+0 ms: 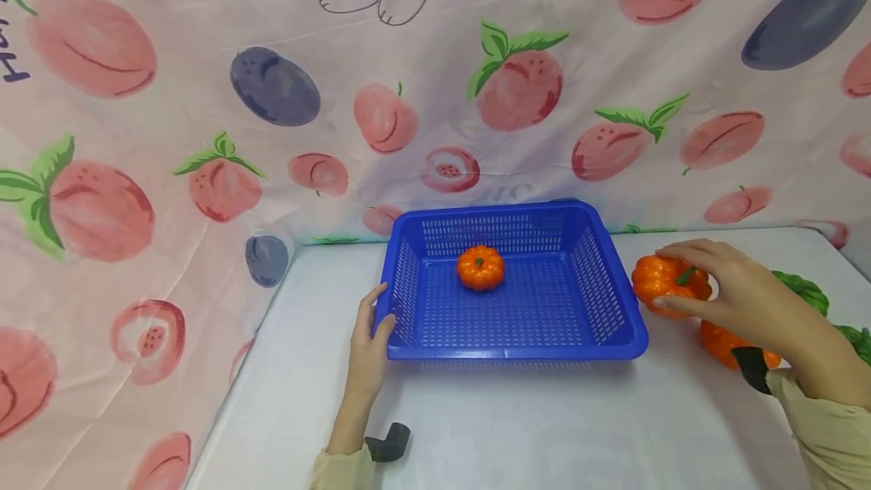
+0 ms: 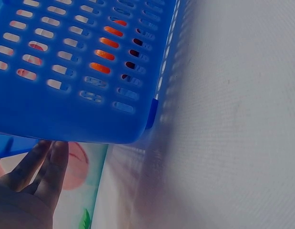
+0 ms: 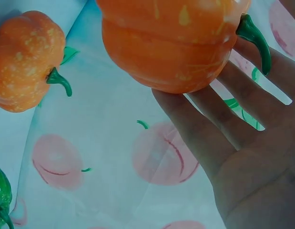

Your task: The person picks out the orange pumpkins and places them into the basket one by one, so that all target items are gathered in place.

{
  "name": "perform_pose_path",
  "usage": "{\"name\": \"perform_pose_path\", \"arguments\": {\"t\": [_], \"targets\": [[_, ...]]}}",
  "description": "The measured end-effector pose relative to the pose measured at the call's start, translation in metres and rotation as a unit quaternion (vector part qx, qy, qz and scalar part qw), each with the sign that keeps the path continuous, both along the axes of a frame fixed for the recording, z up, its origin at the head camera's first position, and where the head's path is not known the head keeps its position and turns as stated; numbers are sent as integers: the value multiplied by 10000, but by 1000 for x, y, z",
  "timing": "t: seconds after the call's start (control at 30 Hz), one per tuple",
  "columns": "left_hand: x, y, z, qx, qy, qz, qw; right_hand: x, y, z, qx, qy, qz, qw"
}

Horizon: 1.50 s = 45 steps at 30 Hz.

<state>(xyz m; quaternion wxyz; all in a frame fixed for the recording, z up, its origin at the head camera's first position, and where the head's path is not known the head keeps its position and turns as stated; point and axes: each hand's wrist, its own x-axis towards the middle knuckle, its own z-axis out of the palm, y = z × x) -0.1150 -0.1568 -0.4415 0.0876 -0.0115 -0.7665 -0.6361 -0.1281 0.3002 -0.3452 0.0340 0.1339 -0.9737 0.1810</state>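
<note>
A blue plastic basket (image 1: 517, 354) with slotted walls stands on the white table, a small orange pumpkin (image 1: 480, 268) inside towards its back left. At the basket's left side my left hand (image 1: 367, 350) holds the rim, thumb near the front corner. The left wrist view shows its fingers (image 2: 54, 167) against the basket wall (image 2: 66, 109). My right hand (image 1: 745, 301) grips a larger orange pumpkin (image 1: 663, 278) with a green stem, just outside the basket's right wall. Below that hand another orange pumpkin (image 1: 724, 342) lies on the table, partly hidden by the wrist.
Two green ribbed vegetables, one farther back (image 1: 806, 292) and one at the right edge (image 1: 856, 340), lie beyond my right forearm, partly covered. A fruit-printed cloth (image 1: 422, 44) hangs behind and to the left of the table (image 1: 517, 429).
</note>
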Motion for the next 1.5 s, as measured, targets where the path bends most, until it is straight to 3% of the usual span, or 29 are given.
{"name": "perform_pose_path", "arguments": {"t": [0.5,1.5], "targets": [[0,0,-1,-77,-9,23,10000,-3,-9,8,-140,36,49,9999],[1,0,0,-108,0,37,9999,-12,-33,20,-385,288,579,9972]]}}
